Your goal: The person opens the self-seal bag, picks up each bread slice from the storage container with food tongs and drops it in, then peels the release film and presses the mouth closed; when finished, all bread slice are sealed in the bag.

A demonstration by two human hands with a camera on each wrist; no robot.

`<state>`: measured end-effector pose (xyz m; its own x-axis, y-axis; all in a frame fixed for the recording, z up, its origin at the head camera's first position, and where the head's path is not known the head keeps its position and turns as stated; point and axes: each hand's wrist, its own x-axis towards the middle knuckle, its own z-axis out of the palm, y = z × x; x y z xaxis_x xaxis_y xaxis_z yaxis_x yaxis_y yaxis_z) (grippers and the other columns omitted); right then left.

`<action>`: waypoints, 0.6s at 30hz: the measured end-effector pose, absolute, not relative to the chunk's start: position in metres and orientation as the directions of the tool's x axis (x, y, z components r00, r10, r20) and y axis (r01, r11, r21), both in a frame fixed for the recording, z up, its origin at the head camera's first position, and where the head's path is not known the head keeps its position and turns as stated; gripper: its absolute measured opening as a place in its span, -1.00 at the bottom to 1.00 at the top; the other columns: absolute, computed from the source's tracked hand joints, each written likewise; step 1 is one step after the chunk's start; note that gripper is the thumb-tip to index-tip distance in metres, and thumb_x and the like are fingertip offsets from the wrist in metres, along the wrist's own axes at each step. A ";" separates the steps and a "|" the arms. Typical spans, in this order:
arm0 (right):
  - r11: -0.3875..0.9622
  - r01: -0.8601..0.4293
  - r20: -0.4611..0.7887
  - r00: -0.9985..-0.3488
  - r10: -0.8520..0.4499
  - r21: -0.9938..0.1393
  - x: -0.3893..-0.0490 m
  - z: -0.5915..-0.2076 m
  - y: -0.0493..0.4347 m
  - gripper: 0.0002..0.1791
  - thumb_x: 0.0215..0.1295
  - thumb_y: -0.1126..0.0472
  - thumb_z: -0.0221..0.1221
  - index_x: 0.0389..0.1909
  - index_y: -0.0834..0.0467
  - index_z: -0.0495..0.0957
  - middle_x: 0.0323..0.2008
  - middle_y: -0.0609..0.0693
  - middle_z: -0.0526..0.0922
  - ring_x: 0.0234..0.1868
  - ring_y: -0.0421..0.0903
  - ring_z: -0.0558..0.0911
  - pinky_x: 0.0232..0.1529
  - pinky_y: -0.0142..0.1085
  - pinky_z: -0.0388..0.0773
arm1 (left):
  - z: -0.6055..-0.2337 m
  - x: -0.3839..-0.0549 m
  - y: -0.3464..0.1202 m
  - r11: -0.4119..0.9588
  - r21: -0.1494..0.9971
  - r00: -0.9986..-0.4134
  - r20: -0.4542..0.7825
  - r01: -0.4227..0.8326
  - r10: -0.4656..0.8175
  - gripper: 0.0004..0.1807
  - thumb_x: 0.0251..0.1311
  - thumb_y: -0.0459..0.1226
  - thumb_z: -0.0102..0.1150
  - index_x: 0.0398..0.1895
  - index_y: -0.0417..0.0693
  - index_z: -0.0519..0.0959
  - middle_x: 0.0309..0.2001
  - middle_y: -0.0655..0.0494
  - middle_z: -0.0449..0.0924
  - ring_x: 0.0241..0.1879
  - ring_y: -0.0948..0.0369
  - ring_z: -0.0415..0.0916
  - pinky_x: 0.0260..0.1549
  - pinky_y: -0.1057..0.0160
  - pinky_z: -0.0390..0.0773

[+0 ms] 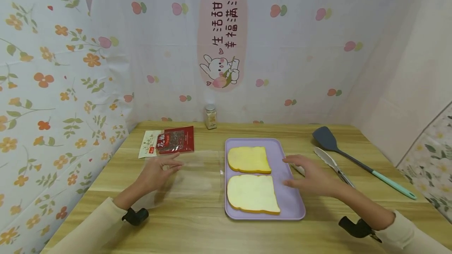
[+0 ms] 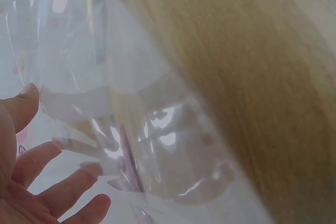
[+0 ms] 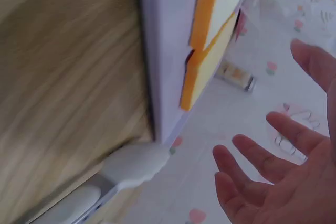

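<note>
Two slices of bread, a yellowish one (image 1: 248, 160) and a paler one (image 1: 252, 193), lie one in front of the other on a lilac tray (image 1: 287, 207). Above the tray's right edge hovers my right hand (image 1: 314, 177), fingers spread, holding nothing. Behind that hand, tongs (image 1: 328, 159) rest on the table, partly hidden. My left hand (image 1: 155, 173) is over the left side of a clear plastic sheet or bag (image 1: 201, 175), left of the tray. In the left wrist view its fingers (image 2: 39, 163) are loosely spread beside the plastic (image 2: 173, 156); whether they touch it I cannot tell.
A red and white spice packet (image 1: 174, 140) lies beyond my left hand. At the back stands a small seasoning jar (image 1: 210, 117). A dark spatula (image 1: 356, 162) with a mint handle lies on the right. Patterned cloth (image 1: 282, 50) hangs behind the wooden table (image 1: 183, 226).
</note>
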<state>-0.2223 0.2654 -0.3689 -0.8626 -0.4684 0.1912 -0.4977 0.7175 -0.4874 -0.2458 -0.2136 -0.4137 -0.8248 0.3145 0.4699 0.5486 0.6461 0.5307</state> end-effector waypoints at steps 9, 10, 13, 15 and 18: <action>0.815 -0.375 0.263 -0.922 -0.282 -0.442 -0.214 -0.377 0.319 -0.25 0.14 -0.06 0.43 0.22 0.33 0.48 0.23 0.38 0.45 0.15 0.40 0.48 0.01 0.28 0.45 | -0.416 -0.247 -0.216 0.657 0.513 -0.819 0.480 0.553 0.314 -0.81 0.10 -0.40 0.41 -0.18 -0.10 0.78 0.10 -0.16 0.62 -0.75 0.48 -0.15 -0.74 0.38 0.15; 0.815 -0.366 0.257 -0.926 -0.275 -0.449 -0.214 -0.379 0.325 -0.24 0.14 -0.05 0.43 0.23 0.35 0.46 0.24 0.41 0.42 0.17 0.42 0.45 0.04 0.30 0.42 | -0.416 -0.247 -0.216 0.653 0.512 -0.816 0.485 0.557 0.316 -0.80 0.09 -0.40 0.41 -0.19 -0.11 0.78 0.10 -0.17 0.62 -0.75 0.49 -0.16 -0.74 0.39 0.15; 0.819 -0.334 0.231 -0.940 -0.252 -0.466 -0.215 -0.384 0.341 -0.20 0.16 -0.07 0.41 0.26 0.38 0.42 0.27 0.45 0.36 0.22 0.46 0.38 0.06 0.32 0.37 | -0.416 -0.248 -0.216 0.644 0.506 -0.803 0.504 0.574 0.319 -0.81 0.08 -0.41 0.42 -0.20 -0.13 0.78 0.08 -0.18 0.63 -0.74 0.50 -0.14 -0.74 0.39 0.14; 0.824 -0.319 0.219 -0.945 -0.241 -0.469 -0.215 -0.388 0.351 -0.19 0.15 -0.06 0.42 0.26 0.40 0.42 0.25 0.45 0.37 0.20 0.47 0.38 0.04 0.33 0.38 | -0.416 -0.249 -0.215 0.647 0.496 -0.797 0.512 0.579 0.321 -0.80 0.07 -0.41 0.42 -0.20 -0.13 0.78 0.07 -0.17 0.64 -0.74 0.49 -0.08 -0.73 0.38 0.16; 0.846 -0.292 0.193 -0.954 -0.228 -0.446 -0.215 -0.395 0.364 -0.16 0.14 -0.08 0.42 0.25 0.41 0.41 0.21 0.46 0.39 0.17 0.47 0.39 -0.02 0.32 0.40 | -0.416 -0.250 -0.214 0.655 0.495 -0.803 0.503 0.571 0.319 -0.80 0.08 -0.41 0.42 -0.19 -0.12 0.78 0.09 -0.14 0.64 -0.74 0.47 0.00 -0.70 0.37 0.18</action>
<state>-0.2146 0.3642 -0.3953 -0.9543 -0.2277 0.1934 -0.2922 0.8457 -0.4465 -0.2500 -0.2144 -0.4157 -0.8031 0.3194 0.5031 0.5707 0.6552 0.4950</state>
